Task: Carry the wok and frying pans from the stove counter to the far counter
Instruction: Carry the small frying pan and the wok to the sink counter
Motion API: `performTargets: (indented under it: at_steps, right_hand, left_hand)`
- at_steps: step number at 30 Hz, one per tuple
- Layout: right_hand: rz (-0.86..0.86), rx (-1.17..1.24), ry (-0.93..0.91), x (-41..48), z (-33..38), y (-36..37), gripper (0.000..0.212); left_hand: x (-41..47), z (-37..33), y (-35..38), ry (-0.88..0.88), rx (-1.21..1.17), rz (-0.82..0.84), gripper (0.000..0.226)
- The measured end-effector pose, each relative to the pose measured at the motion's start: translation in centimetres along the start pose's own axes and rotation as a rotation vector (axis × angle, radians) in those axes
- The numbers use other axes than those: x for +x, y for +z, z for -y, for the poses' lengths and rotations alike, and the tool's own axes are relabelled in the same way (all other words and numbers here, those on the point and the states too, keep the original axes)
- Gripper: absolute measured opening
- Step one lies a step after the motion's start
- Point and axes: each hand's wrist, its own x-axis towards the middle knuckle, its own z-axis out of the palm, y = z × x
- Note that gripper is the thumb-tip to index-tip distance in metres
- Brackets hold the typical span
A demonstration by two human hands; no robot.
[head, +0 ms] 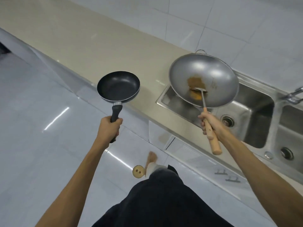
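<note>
My left hand (109, 126) grips the black handle of a small black frying pan (118, 86), held level in the air over the floor beside the beige counter (78, 40). My right hand (211, 122) grips the wooden handle of a grey steel wok (204, 79), held over the left end of the sink. The wok has a brown rusty patch at its bottom and a small wire loop handle on its far rim. Both pans are off the counter.
A steel double sink (252, 115) with a tap (293, 95) is set in the counter at right. White tiled wall lies behind. The glossy tiled floor has a round floor drain (138, 171) near my foot (151, 158). Cabinet handles (227, 176) sit below the sink.
</note>
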Motion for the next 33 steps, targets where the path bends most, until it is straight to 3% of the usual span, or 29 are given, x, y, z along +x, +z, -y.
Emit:
performTargets:
  at_steps: [11, 22, 33]
  right_hand:
    - [-0.108, 0.041, 0.063, 4.0, 1.9, 3.3, 0.016]
    - [-0.182, 0.14, 0.126, 5.6, 1.2, 6.0, 0.03]
    - [-0.274, 0.183, 0.178, 6.8, 2.4, 11.6, 0.029]
  left_hand:
    - [15.3, -5.0, 0.6, 0.042, 0.081, 0.207, 0.024]
    - [27.6, -8.9, 0.6, 0.081, 0.181, 0.291, 0.014]
    - [40.9, -11.9, -0.4, 0.098, 0.169, 0.437, 0.025]
